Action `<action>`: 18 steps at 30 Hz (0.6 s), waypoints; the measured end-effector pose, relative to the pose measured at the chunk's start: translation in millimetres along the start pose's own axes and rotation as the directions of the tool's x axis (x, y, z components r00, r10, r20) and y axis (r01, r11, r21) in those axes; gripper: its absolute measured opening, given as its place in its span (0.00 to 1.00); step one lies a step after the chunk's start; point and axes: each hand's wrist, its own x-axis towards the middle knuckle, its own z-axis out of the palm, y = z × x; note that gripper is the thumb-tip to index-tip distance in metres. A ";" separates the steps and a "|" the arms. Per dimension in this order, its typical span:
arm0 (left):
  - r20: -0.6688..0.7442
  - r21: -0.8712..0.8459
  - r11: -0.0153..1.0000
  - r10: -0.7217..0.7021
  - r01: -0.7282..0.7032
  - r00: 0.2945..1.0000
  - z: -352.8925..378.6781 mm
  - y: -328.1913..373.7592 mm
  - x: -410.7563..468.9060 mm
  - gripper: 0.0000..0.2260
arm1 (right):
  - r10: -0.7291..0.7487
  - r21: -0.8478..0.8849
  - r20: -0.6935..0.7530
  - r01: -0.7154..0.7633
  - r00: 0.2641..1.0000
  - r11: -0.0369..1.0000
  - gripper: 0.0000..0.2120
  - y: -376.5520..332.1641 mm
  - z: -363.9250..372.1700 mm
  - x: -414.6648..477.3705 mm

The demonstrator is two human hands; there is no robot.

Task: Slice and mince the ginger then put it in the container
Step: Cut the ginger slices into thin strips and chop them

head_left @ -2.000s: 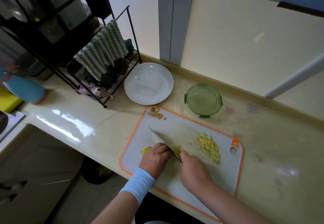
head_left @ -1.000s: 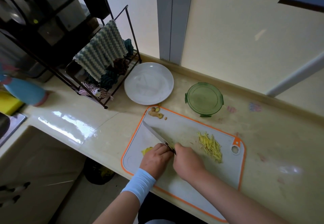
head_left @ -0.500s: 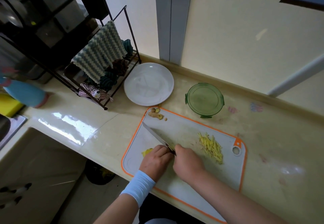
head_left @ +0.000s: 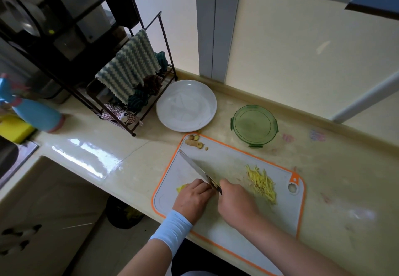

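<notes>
slicing goes on: since two seconds ago the knife has stepped to the left, and the two hands now nearly touch. the right hand grasps the knife handle. the left hand holds down the ginger piece with curled fingers; only its yellow end shows. the cut strips lie on the right of the cutting board. i judge little remains to slice. mincing is not yet begun, and the green container waits behind the board.

The right hand grips knife on cutting board; left hand holds ginger; shreds nearby.
</notes>
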 end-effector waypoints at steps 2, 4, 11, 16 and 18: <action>-0.006 0.011 1.000 -0.009 0.010 1.000 1.9 -2.2 -1.4 0.09 | -0.003 -0.008 0.001 0.003 1.000 1.000 0.05 7.8 -3.6 -15.4; -0.007 0.006 1.000 -0.017 0.017 1.000 3.0 -2.7 -2.7 0.08 | 0.012 -0.016 0.014 -0.012 1.000 1.000 0.06 18.3 -2.5 -28.3; -0.009 -0.030 0.999 -0.035 0.035 0.999 -1.2 0.2 0.5 0.08 | 0.031 -0.017 0.018 -0.030 0.999 0.999 0.05 6.9 14.9 -1.0; -0.026 -0.059 0.997 -0.045 0.043 0.999 -4.5 1.3 0.9 0.10 | 0.001 -0.028 0.024 -0.001 1.000 1.000 0.05 1.8 3.9 -3.5; -0.036 -0.059 0.997 -0.047 0.045 0.998 -3.5 0.4 0.3 0.10 | 0.008 -0.011 0.015 -0.008 1.000 1.000 0.06 13.0 4.3 -16.3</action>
